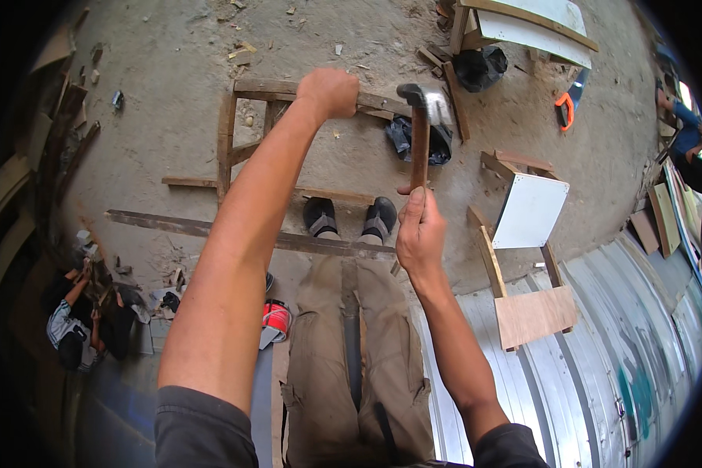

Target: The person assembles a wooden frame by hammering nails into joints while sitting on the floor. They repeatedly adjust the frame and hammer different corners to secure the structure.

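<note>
My right hand is wrapped round the wooden handle of a claw hammer. The hammer stands head up, and one side of its metal head is blurred by motion. My left hand is closed over the far rail of a rough wooden frame, left of the hammer head. The fingertips are hidden behind the fist. Legs and crosspieces of the frame reach back toward my shoes on the left. Beyond the hammer handle lies a black plastic bag.
A long plank crosses before my knees. At right are a small chair with a white seat and a handsaw with an orange handle. A white-topped wooden piece stands far right. Another person crouches at left; wood scraps litter the floor.
</note>
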`<state>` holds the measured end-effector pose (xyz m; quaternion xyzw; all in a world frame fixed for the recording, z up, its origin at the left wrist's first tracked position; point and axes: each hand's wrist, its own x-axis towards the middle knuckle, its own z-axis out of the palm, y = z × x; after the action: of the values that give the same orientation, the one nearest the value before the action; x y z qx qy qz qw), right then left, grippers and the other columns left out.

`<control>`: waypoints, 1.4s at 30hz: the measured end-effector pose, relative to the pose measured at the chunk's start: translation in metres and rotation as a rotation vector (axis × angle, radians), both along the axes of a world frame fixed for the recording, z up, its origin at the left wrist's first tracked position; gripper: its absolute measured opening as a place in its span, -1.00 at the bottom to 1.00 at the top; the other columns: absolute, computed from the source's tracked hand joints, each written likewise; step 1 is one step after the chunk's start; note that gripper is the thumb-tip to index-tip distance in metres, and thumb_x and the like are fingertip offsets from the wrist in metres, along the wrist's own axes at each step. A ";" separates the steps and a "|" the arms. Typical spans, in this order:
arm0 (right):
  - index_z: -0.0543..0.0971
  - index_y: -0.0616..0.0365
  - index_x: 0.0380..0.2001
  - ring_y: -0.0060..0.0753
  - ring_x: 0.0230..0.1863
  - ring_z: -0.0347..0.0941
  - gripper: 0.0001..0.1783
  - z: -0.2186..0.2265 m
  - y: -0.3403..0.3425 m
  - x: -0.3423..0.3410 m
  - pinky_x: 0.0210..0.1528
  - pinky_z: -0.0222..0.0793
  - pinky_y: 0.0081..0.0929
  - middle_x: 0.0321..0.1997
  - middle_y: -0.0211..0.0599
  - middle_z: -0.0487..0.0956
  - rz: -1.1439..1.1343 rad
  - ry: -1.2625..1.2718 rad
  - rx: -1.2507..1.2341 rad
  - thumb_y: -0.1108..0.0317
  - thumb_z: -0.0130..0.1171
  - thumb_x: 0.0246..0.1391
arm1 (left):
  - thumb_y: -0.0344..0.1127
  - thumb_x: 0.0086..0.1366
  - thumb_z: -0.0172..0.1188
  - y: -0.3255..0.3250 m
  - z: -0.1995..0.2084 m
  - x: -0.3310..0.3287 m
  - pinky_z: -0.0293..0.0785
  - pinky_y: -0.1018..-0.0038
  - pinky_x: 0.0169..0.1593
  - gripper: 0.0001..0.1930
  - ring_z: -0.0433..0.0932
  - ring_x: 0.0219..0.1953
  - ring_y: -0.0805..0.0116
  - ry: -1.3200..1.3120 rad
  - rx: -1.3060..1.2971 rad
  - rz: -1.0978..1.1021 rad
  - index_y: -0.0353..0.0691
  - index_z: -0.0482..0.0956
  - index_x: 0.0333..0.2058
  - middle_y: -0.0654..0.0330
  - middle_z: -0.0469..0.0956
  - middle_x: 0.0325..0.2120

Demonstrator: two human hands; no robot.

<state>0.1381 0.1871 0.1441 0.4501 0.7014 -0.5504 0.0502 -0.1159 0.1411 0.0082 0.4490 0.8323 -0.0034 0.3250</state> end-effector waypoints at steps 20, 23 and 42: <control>0.44 0.25 -0.32 -0.25 -0.62 0.45 -0.55 -0.002 -0.005 -0.012 -0.51 0.32 -0.31 -0.64 -0.12 0.44 0.038 0.113 0.114 0.03 -0.12 0.40 | -0.32 -0.01 0.16 -0.001 0.011 0.003 0.61 0.15 -0.15 -0.79 0.66 -0.24 -0.08 -0.032 -0.047 0.032 -0.20 0.71 -0.40 -0.07 0.67 -0.34; 0.45 0.22 -0.31 -0.37 -0.60 0.46 -0.52 0.024 0.002 -0.025 -0.51 0.33 -0.40 -0.64 -0.29 0.44 0.026 0.288 0.125 -0.03 -0.14 0.39 | -0.32 -0.01 0.15 -0.001 0.016 0.000 0.61 0.15 -0.16 -0.79 0.66 -0.26 -0.08 -0.033 -0.022 -0.008 -0.19 0.71 -0.40 -0.06 0.67 -0.35; 0.42 0.27 -0.34 0.05 -0.60 0.46 -0.57 0.021 0.011 -0.037 -0.52 0.30 -0.18 -0.65 0.03 0.45 0.075 0.154 0.186 0.08 -0.11 0.40 | -0.31 0.03 0.16 -0.004 0.008 0.001 0.61 0.17 -0.15 -0.80 0.67 -0.25 -0.04 -0.011 -0.006 0.015 -0.18 0.71 -0.41 -0.04 0.67 -0.33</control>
<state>0.1015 0.1981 0.1647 0.3825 0.7676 -0.5136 -0.0251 -0.1148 0.1370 0.0158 0.4417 0.8340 -0.0009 0.3306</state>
